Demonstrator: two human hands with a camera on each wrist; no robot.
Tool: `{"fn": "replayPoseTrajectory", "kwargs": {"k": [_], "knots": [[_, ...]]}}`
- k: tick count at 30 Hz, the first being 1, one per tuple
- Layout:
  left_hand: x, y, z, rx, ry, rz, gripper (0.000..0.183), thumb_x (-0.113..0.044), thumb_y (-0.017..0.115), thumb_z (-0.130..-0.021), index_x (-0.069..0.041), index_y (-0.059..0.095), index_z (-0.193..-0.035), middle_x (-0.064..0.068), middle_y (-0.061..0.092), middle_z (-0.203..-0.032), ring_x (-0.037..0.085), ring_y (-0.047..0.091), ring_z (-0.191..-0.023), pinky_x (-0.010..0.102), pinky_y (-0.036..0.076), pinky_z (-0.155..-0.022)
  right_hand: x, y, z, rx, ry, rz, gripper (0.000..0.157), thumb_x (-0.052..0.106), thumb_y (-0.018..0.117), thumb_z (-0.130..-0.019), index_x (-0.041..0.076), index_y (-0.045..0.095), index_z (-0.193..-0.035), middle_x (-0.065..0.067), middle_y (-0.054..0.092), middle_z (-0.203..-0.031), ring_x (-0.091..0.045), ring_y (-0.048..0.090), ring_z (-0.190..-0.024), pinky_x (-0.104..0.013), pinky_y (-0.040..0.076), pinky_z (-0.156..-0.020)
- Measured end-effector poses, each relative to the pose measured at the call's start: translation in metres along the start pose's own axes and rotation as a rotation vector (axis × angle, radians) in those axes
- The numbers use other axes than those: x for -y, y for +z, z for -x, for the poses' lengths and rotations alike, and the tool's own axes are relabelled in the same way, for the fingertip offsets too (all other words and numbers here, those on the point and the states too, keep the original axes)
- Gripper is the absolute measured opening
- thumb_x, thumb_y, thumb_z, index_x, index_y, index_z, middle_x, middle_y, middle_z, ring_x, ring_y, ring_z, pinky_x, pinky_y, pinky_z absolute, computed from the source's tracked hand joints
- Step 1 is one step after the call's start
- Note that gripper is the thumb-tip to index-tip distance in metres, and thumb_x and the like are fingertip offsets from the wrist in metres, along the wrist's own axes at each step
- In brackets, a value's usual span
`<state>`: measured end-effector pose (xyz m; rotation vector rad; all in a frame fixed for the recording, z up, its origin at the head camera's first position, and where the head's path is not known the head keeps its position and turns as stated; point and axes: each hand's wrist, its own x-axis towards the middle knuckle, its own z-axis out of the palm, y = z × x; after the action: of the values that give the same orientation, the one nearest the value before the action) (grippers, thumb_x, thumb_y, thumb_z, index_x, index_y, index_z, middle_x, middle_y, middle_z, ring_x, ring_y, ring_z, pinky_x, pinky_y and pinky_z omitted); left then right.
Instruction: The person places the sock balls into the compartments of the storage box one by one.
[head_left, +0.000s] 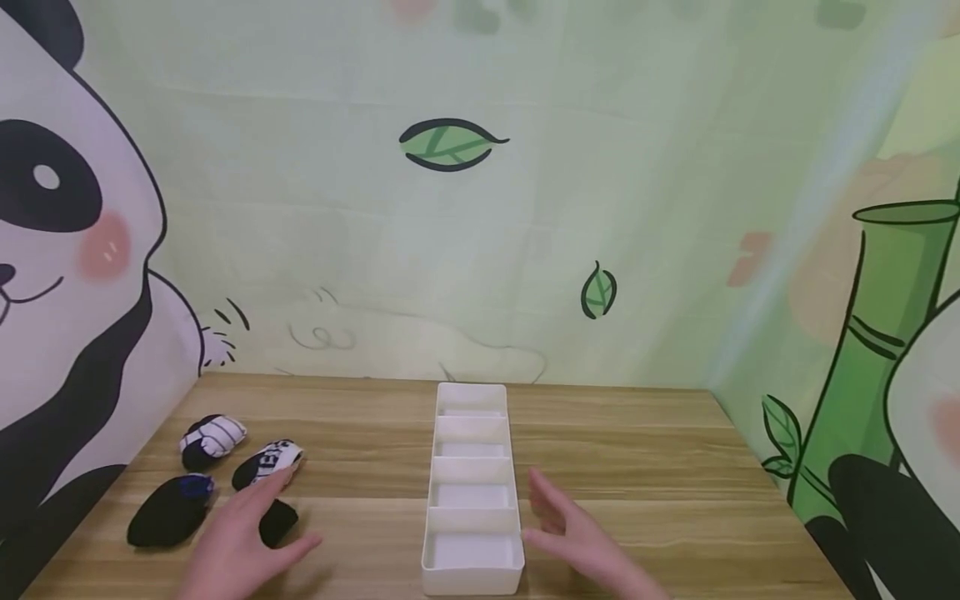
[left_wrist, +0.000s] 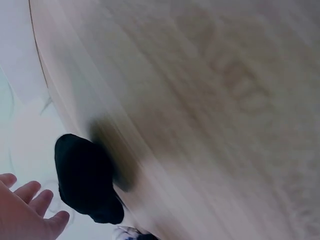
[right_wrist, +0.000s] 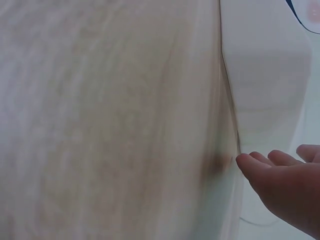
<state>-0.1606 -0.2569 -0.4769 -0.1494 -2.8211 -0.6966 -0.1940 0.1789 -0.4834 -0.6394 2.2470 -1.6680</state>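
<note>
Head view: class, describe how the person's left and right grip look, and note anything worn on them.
The left grip and right grip are bare human hands with rounded fingertips. No gloves, rings or markings show, and no sleeve covers the visible right forearm.

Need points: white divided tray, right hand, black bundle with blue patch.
White divided tray (head_left: pixel 472 472): head view, on a middle divider wall.
Right hand (head_left: pixel 579 537): head view, on the middle of the hand.
Black bundle with blue patch (head_left: pixel 167 517): head view, on its black body.
</note>
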Motion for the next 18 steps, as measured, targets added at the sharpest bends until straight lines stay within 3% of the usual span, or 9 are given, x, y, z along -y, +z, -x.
{"fn": "replayPoseTrajectory", "kwargs": {"k": [7,18], "knots": [[0.010,-0.007,0.003,0.044,-0.111,0.095,0.106,-0.064,0.080,-0.069,0.004,0.046,-0.143,0.032,0.048,-0.139,0.052,0.045,-0.125,0.067,0.039,-0.097,-0.003,0.002,-0.003,0.025,0.000,-0.038,0.080,0.012,0.066,-0.095,-0.003,0.016,-0.156,-0.027,0.019,-0.159,-0.046,0.026,-0.142,-0.053,0.030,-0.111],[0.025,-0.010,0.007,0.131,-0.274,0.139,0.112,-0.064,0.079,-0.070,0.003,0.036,-0.148,0.039,0.035,-0.145,0.058,0.034,-0.130,0.070,0.033,-0.101,-0.008,0.006,-0.007,0.048,-0.044,-0.062,0.081,0.011,0.067,-0.094,0.000,0.017,-0.156,-0.023,0.018,-0.160,-0.043,0.024,-0.143,-0.050,0.033,-0.110]]}}
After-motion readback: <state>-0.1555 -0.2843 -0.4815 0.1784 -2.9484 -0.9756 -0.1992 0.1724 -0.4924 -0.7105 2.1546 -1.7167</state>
